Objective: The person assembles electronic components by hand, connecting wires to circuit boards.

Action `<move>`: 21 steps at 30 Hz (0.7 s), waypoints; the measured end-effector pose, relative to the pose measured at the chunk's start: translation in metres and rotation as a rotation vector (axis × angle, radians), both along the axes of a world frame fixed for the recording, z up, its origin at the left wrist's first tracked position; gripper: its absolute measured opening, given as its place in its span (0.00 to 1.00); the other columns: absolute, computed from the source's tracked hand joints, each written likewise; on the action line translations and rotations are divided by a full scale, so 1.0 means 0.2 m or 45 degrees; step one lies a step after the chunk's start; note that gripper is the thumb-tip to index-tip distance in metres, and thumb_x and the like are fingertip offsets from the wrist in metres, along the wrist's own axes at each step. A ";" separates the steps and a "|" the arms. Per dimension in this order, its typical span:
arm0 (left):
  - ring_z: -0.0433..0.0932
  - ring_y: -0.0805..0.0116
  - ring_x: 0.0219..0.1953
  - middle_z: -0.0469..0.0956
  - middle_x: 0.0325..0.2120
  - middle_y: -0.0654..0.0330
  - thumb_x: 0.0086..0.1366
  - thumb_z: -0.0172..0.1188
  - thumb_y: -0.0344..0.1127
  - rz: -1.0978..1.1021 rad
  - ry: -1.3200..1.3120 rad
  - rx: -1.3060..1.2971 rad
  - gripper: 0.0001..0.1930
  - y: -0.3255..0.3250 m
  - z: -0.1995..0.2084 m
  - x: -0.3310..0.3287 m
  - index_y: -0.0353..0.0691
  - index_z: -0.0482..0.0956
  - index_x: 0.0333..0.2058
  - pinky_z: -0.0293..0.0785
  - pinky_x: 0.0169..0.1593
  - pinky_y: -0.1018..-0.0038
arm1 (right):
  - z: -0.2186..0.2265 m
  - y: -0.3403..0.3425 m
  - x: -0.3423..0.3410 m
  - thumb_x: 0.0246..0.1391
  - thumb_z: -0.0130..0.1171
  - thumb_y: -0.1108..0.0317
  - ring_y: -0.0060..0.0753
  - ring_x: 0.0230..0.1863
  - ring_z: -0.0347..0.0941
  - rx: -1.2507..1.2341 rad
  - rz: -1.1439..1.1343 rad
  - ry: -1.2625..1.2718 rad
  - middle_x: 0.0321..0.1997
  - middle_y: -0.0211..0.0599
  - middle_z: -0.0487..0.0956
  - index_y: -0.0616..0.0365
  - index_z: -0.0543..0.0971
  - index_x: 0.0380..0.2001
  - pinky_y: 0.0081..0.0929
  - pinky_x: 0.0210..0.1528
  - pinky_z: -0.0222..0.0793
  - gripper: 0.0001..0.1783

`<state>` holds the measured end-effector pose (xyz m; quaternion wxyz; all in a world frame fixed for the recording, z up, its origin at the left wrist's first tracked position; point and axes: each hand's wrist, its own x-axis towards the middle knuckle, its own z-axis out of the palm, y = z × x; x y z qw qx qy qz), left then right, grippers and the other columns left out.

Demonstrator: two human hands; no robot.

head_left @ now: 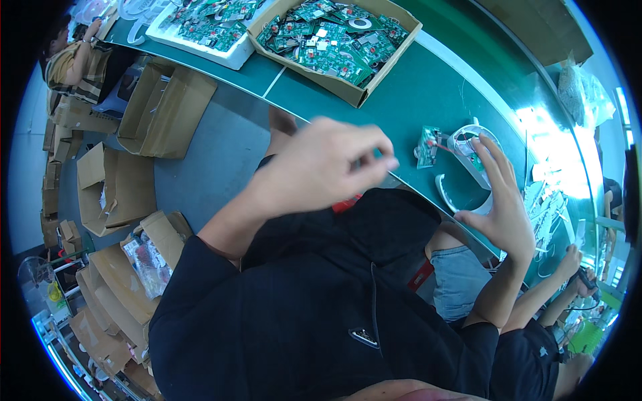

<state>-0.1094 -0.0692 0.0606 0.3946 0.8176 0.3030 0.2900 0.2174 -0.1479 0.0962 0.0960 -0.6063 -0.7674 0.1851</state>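
Note:
My left hand [324, 164] is raised over the table's near edge, a little blurred. Its fingers curl and the thumb and forefinger almost meet; whatever may be between them is too small to make out. To the right, my right hand [501, 210] has its fingers stretched and its thumb apart, beside a white plastic housing [456, 138]. The fingertips overlap the housing's rim in the view; whether they press on it is unclear. A small green circuit board [427, 148] lies left of the housing, with a red wire between them. A curved white plastic part [447, 194] is near my right thumb.
On the green table [441, 80], a cardboard tray [361, 95] and a white foam tray [234, 59] hold many circuit boards. White strips [545, 207] pile up at the right. Cardboard boxes [190, 110] stand on the floor at left. Other people work at far left and lower right.

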 end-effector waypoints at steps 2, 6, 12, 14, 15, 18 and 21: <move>0.79 0.77 0.24 0.82 0.23 0.60 0.69 0.66 0.32 0.204 -0.050 0.164 0.06 0.07 0.08 -0.09 0.35 0.86 0.39 0.72 0.29 0.77 | -0.03 0.08 0.02 0.31 0.79 0.67 0.60 0.79 0.57 0.034 0.001 0.046 0.80 0.47 0.61 0.47 0.66 0.75 0.51 0.79 0.57 0.61; 0.78 0.77 0.26 0.85 0.26 0.63 0.70 0.66 0.36 0.517 -0.059 0.453 0.10 0.36 0.07 -0.14 0.35 0.87 0.43 0.71 0.31 0.78 | -0.11 0.39 0.16 0.40 0.77 0.58 0.59 0.79 0.58 0.201 0.050 -0.118 0.79 0.50 0.63 0.47 0.66 0.76 0.52 0.79 0.55 0.56; 0.83 0.62 0.39 0.83 0.39 0.55 0.69 0.67 0.42 0.434 0.245 0.645 0.16 0.68 -0.06 -0.07 0.35 0.85 0.47 0.78 0.43 0.67 | -0.32 1.03 0.42 0.60 0.67 0.53 0.56 0.73 0.66 0.592 -0.417 -0.353 0.67 0.47 0.77 0.56 0.72 0.68 0.65 0.70 0.61 0.36; 0.80 0.53 0.51 0.80 0.45 0.50 0.68 0.68 0.45 0.411 0.378 0.579 0.20 0.66 -0.05 -0.03 0.34 0.84 0.48 0.77 0.54 0.60 | -0.42 1.14 0.48 0.63 0.64 0.53 0.56 0.73 0.66 0.570 -0.567 -0.450 0.66 0.47 0.78 0.57 0.73 0.67 0.70 0.68 0.61 0.33; 0.78 0.50 0.54 0.79 0.47 0.48 0.68 0.69 0.46 0.419 0.428 0.689 0.21 0.67 -0.08 0.00 0.33 0.84 0.48 0.75 0.58 0.59 | -0.48 1.19 0.53 0.66 0.61 0.54 0.56 0.73 0.66 0.541 -0.714 -0.554 0.65 0.47 0.78 0.57 0.73 0.66 0.76 0.66 0.60 0.30; 0.73 0.45 0.60 0.76 0.52 0.44 0.65 0.70 0.48 0.440 0.587 0.647 0.24 0.64 -0.06 0.08 0.33 0.84 0.49 0.69 0.66 0.57 | -0.68 1.17 0.48 0.66 0.58 0.58 0.57 0.74 0.63 1.003 -0.841 -0.458 0.65 0.44 0.78 0.57 0.77 0.59 0.76 0.66 0.57 0.23; 0.74 0.47 0.60 0.77 0.51 0.46 0.64 0.72 0.44 0.454 0.606 0.617 0.21 0.66 -0.06 0.05 0.32 0.84 0.46 0.70 0.64 0.57 | -0.48 1.07 0.27 0.62 0.60 0.62 0.55 0.75 0.62 1.325 -0.507 -0.270 0.63 0.43 0.79 0.56 0.78 0.57 0.67 0.70 0.54 0.21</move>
